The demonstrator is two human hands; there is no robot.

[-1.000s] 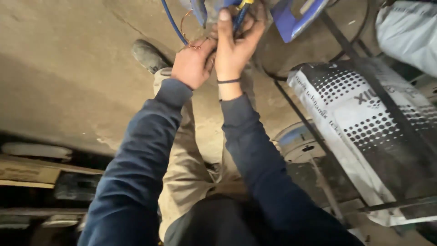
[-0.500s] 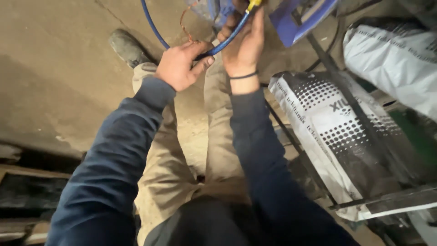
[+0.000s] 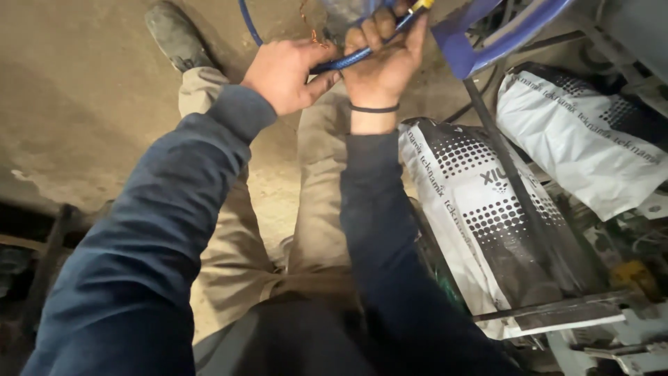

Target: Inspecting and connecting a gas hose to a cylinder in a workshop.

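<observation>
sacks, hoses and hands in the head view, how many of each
printed sacks: 2, one beside the legs, one further right
blue hose: 1, gripped by both hands
hands: 2, left hand, right hand
total: 5

Counted: two hands, left hand (image 3: pixel 287 73) and right hand (image 3: pixel 381 59); one blue cable (image 3: pixel 334 64); two printed sacks, near sack (image 3: pixel 480 209) and far sack (image 3: pixel 577 132); one shoe (image 3: pixel 170 35); one wristband (image 3: pixel 374 108).
</observation>
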